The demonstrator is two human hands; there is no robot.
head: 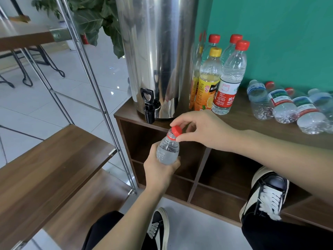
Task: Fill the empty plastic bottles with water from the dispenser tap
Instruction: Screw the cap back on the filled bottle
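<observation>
Teal wall and pale floor tiles are framing a low wooden cabinet (252, 123), on whose top a steel dispenser (158, 56) is standing with its black tap (149, 107) overhanging the front edge. A small clear bottle (167, 150) is being held in front of the cabinet, below and just right of the tap, tilted slightly. It is being gripped around its lower body by the left hand (158, 170), fingers curled round it. Its red cap (176, 131) is being pinched between the thumb and fingertips of the right hand (201, 130), the other fingers loosely bent. Whether the cap is being loosened or tightened cannot be told, nor how much water is inside.

Upright bottles (228, 76) are standing just beside the dispenser, and more bottles (281, 103) are lying on their sides further right.

If the cap is being removed, it could be dropped onto the floor or into the open cubbies beneath, since it is being held over open space. A thin bottle gripped too hard could be squeezed and any contents spilled once open.

Free room is lying directly under the tap, off the cabinet's front edge. To the left, a metal rack post (108, 112) and wooden shelf (54, 159) are standing near, limiting sideways movement.
</observation>
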